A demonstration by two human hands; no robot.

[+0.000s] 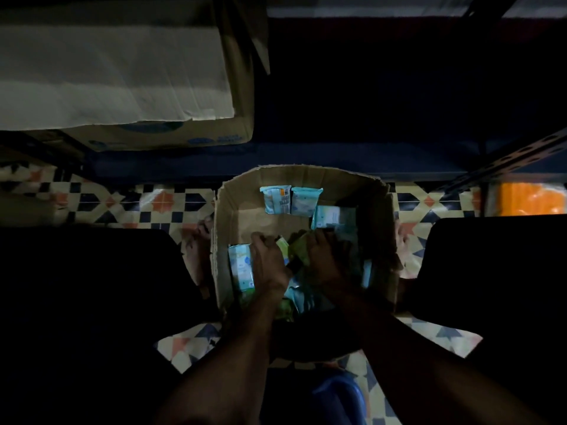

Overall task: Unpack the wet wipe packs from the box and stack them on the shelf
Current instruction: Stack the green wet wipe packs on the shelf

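Where the box [306, 179] stands open, left hand [270, 262] grip clenched round wet wipe packs [283, 244], right hand [325, 256] alongside, grip untellable.

The patterned tile floor [122, 204], cream with dark blue and orange shapes, carries an open brown cardboard box [306, 179]. Behind it runs a dark blue shelf [337, 154], with a larger cardboard carton [153, 139] printed in blue at its left.
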